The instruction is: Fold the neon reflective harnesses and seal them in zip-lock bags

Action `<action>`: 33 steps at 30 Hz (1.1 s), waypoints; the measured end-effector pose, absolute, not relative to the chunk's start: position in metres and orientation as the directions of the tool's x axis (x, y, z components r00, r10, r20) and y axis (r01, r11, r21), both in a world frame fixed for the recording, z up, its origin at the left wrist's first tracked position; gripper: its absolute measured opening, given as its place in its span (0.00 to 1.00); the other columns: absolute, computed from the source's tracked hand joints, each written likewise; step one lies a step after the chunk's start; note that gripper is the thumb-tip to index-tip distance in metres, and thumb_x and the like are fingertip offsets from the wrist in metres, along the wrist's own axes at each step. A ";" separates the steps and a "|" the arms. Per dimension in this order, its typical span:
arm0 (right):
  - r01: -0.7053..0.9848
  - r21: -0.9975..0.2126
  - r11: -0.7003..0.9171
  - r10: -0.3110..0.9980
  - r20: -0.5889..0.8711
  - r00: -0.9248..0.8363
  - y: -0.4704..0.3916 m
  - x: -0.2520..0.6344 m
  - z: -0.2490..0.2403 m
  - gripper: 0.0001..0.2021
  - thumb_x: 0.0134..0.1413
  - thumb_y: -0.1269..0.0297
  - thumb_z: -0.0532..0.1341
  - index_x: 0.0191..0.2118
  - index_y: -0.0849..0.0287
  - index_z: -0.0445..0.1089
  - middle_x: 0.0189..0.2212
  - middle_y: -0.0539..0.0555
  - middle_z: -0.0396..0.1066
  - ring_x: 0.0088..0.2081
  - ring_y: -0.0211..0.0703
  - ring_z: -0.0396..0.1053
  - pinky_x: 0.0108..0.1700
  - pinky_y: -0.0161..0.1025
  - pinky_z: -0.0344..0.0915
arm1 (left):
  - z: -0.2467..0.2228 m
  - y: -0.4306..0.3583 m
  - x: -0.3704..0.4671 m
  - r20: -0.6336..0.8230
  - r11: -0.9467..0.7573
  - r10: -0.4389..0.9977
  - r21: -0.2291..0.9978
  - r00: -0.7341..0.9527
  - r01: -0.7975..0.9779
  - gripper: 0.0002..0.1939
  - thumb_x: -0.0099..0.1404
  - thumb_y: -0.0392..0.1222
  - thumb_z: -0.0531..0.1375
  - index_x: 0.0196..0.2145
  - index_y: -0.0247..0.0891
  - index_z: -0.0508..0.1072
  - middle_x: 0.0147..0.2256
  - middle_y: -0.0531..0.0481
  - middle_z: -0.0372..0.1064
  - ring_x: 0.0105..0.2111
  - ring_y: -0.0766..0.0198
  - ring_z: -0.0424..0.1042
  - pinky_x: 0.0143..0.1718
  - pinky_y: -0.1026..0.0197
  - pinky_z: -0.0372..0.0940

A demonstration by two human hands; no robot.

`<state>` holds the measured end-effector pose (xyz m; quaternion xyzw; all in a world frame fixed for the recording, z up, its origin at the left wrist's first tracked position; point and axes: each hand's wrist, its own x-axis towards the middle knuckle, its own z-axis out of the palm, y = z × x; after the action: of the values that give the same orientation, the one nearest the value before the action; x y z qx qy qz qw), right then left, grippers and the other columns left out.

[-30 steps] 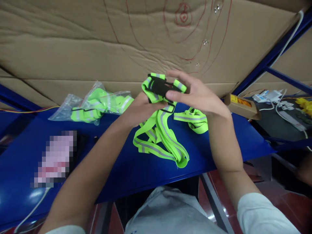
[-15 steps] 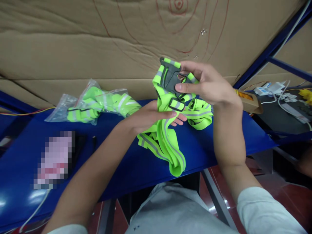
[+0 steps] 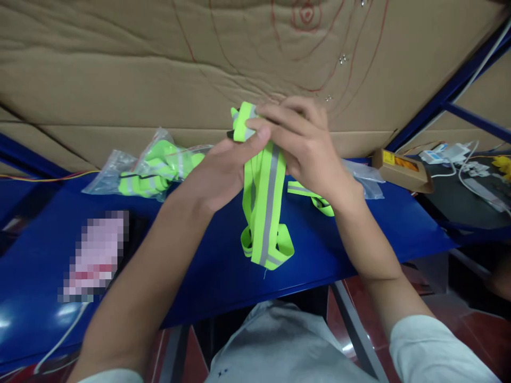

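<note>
A neon green strap bundle with a grey stripe [image 3: 265, 213] hangs in folds over the blue table [image 3: 223, 271]. My left hand [image 3: 233, 159] grips its upper end, thumb pressed on the top fold. Over the same end, from the right, my right hand [image 3: 301, 133] is closed with its fingers on the strap. Only a small dark edge of the buckle shows beside the top loop; the rest is hidden. Another green strap [image 3: 309, 196] lies on the table below my right hand. To the left, plastic bags with green straps [image 3: 149, 173] rest by the cardboard.
A tall cardboard sheet [image 3: 120, 80] stands behind the table. At the right are a clear plastic bag [image 3: 369, 178], a small cardboard box [image 3: 403, 169] and white cables. A blurred pink object [image 3: 98, 250] with a white cable lies at the left.
My right hand has moved left and now closes round the strap top. The buckle has turned mostly out of sight. The hanging strap is gathered into a straighter, narrower bundle.
</note>
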<state>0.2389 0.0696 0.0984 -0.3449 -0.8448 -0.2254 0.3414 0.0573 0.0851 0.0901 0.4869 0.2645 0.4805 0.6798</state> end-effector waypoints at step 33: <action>0.445 -0.231 0.865 0.486 0.604 -0.632 0.070 0.261 0.118 0.21 0.67 0.61 0.62 0.63 0.47 0.74 0.67 0.46 0.69 0.73 0.50 0.60 0.77 0.53 0.54 | 0.079 0.099 0.044 0.204 0.137 0.734 0.889 0.648 -0.436 0.13 0.61 0.39 0.70 0.44 0.37 0.80 0.44 0.46 0.81 0.55 0.41 0.78 0.54 0.44 0.74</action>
<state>0.2611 0.0702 0.1175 -0.2578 -0.9028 0.0302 0.3430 0.0440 0.0991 0.0787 0.5248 0.1418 0.3948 0.7407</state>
